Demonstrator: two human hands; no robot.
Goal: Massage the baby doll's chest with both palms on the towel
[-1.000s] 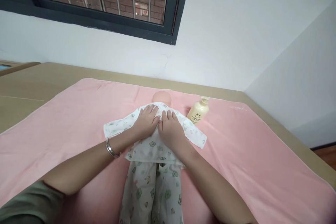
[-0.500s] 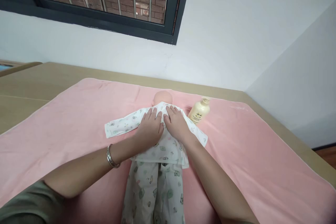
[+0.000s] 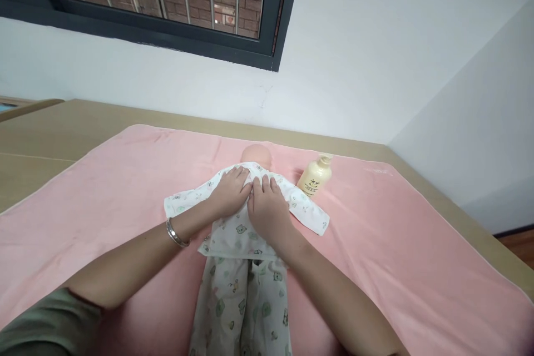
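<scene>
white walls (image 3: 375,39) | dark-framed barred window (image 3: 167,0) | brick outside | wood floor (image 3: 519,245)

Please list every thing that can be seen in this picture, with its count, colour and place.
baby doll: 1, bare peach head, lying on the blanket, dressed
doll shirt: 1, white with green print, on the doll
doll trousers: 1, same print, near edge
lotion bottle: 1, cream, lying right of the doll's head
blanket: 1, pink, spread over the table
table: 1, tan, by the wall
window: 1, dark frame, brick behind
bracelet: 1, silver, left wrist
left hand: flat on the shirt's chest
right hand: flat on the shirt, beside the left
</scene>
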